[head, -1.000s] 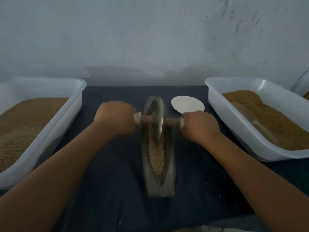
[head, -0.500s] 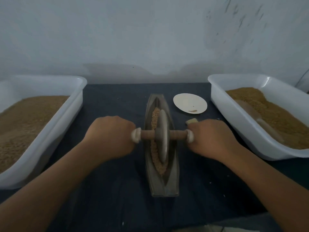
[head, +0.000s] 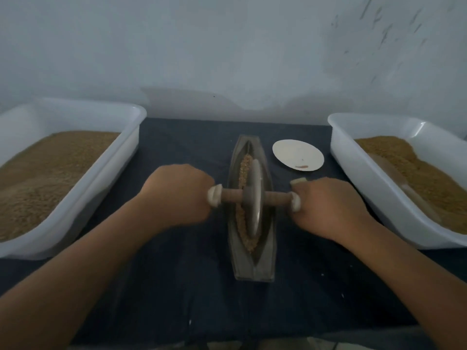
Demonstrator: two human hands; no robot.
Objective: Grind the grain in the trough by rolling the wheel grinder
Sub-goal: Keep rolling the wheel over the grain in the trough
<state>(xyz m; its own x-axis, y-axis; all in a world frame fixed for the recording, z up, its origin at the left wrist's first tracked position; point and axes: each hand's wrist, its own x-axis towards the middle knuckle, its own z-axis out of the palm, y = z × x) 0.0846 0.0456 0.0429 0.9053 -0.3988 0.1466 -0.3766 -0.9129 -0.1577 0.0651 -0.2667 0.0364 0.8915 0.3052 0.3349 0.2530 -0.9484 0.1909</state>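
A boat-shaped trough (head: 254, 270) lies lengthwise mid-bench (head: 177, 299). The left hand (head: 177, 195) at 9 o'clock and the right hand (head: 328, 208) at 3 o'clock each curl round an axle end of the wheel grinder (head: 254, 195), which stands mid-trough on grain (head: 243, 168). At 1 o'clock is a white plate (head: 298, 155).

Wheel grinder (head: 254, 198): rolled from the far end of the trough (head: 252, 269) to about its middle — toward the person.
Left hand (head: 177, 195): drew nearer with the axle.
Right hand (head: 328, 205): drew nearer too — off the plate (head: 298, 155).
Grain (head: 243, 165): came into view beyond the wheel.
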